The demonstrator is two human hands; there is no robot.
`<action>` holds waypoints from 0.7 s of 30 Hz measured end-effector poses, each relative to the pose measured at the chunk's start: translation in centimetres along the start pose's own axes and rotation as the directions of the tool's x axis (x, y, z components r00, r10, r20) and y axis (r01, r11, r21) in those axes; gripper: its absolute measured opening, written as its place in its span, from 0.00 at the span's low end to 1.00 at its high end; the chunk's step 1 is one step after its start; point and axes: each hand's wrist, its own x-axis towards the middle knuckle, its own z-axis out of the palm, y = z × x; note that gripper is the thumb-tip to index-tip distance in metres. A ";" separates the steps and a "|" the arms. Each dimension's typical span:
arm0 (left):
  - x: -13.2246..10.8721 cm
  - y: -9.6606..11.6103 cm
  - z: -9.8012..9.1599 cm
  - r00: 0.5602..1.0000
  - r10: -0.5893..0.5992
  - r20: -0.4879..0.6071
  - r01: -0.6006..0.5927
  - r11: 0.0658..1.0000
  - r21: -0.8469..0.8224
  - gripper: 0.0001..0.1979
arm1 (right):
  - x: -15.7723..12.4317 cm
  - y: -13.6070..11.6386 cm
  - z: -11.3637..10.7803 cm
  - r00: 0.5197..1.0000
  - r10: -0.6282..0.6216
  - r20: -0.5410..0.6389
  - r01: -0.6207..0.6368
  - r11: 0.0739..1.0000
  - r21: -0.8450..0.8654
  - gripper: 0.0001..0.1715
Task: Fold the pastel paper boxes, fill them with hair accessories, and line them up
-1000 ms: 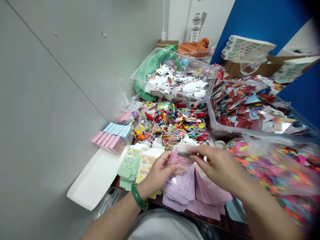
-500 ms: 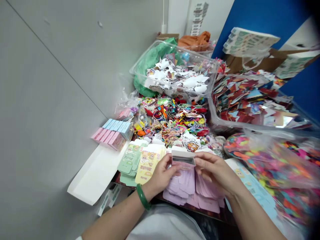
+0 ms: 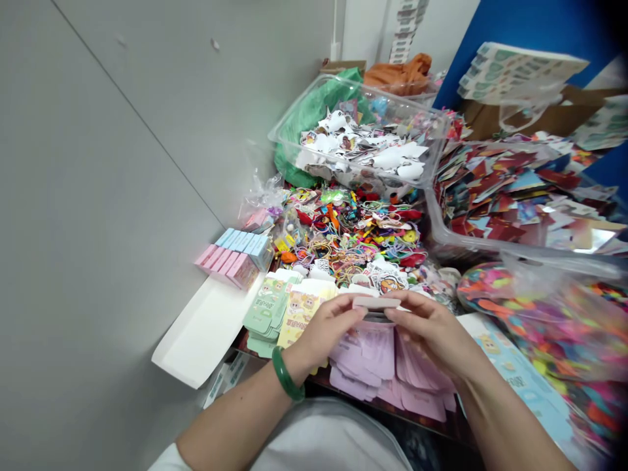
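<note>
Both my hands hold a small cardboard box point(image 3: 377, 303) between them, its pale end flap partly folded over the opening. My left hand point(image 3: 338, 322), with a green bangle on the wrist, grips the box's left side, thumb at the flap. My right hand point(image 3: 426, 327) grips the right side, its thumb also by the flap. Just below lie fanned stacks of flat purple cartons point(image 3: 363, 356) and pink cartons point(image 3: 424, 373). Left of my left hand are flat yellow cartons point(image 3: 299, 313) and green cartons point(image 3: 267, 304). The box's contents cannot be made out.
Folded pink and blue boxes point(image 3: 238, 255) stand in a white tray point(image 3: 196, 340) by the wall. A heap of colourful trinkets point(image 3: 353, 229) lies beyond my hands. Clear bins point(image 3: 353, 167) of paper cutouts stand behind. Blue cartons point(image 3: 515, 366) and bagged bright pieces point(image 3: 544, 320) are right.
The box's opening faced me with the flap raised; now the flap is folded down across it, with both thumbs at it. The whole view has shifted slightly.
</note>
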 end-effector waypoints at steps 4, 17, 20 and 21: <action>0.2 0.2 -0.3 0.961 0.270 -0.057 -0.260 0.955 0.139 0.08 | -0.7 0.3 -0.2 0.896 -0.443 -0.011 0.418 0.854 -0.310 0.07; -0.4 1.5 0.5 0.893 0.449 -0.013 -0.392 0.794 0.465 0.08 | -1.2 -0.9 -0.2 0.783 -0.595 0.181 0.581 0.595 -0.556 0.07; -0.1 1.2 0.5 0.865 0.502 -0.019 -0.430 0.758 0.490 0.06 | -0.8 -0.8 -0.4 0.738 -0.641 0.210 0.630 0.545 -0.553 0.05; -0.1 1.0 0.4 0.845 0.535 -0.005 -0.462 0.734 0.498 0.05 | -0.8 -0.7 -0.5 0.718 -0.662 0.217 0.649 0.522 -0.554 0.05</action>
